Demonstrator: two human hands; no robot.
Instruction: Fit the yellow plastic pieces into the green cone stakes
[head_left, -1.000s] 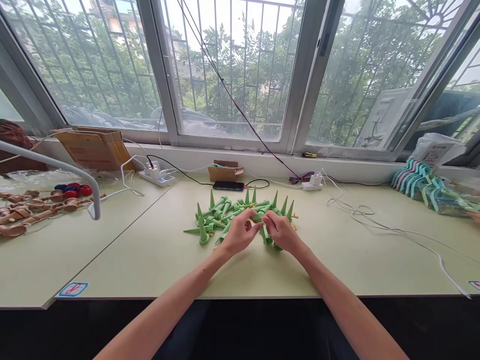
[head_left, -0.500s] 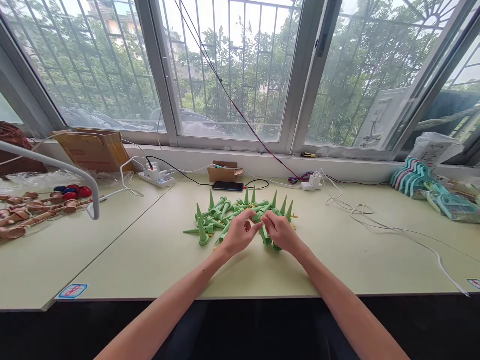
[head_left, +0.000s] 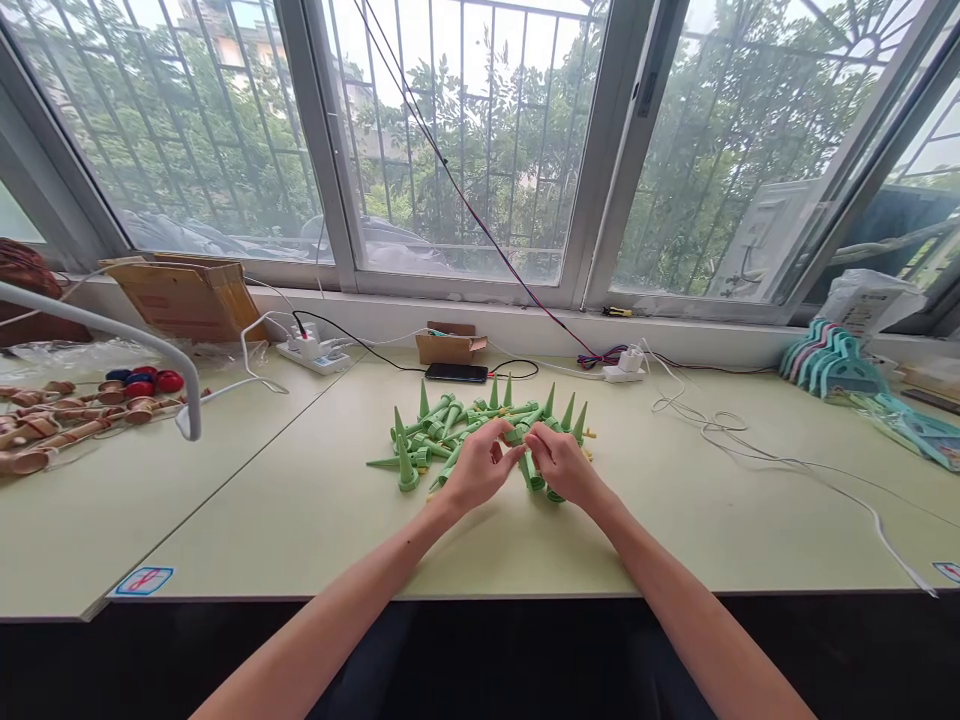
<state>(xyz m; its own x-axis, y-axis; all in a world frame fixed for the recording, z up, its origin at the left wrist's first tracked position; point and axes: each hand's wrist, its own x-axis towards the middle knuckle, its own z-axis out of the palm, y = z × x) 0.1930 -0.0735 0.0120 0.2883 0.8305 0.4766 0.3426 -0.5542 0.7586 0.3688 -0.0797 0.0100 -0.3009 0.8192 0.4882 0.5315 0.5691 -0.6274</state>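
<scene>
My left hand (head_left: 484, 465) is closed around a green plastic watering spike (head_left: 515, 436), its thumb and fingers at the near end. Close on its right, my right hand (head_left: 561, 462) pinches at the same end of that spike; the small part between its fingertips is hidden. Around both hands lies a heap of similar green spikes (head_left: 452, 415), some with small yellow pieces. Several stand point up, among them one spike (head_left: 406, 468) at the left front. Beneath my right hand, the round open end of another spike (head_left: 535, 481) shows.
Behind the heap are a black phone (head_left: 456, 373) and a small cardboard box (head_left: 451, 346). Wooden toys (head_left: 56, 440) lie at the left, near a white metal arm (head_left: 191, 400). White cables (head_left: 720, 425) and teal hangers (head_left: 836, 360) occupy the right side.
My hands stay almost where they were, still together on the spike. At the far right, the teal hangers in front have shifted, and a dark flat object now shows beside them.
</scene>
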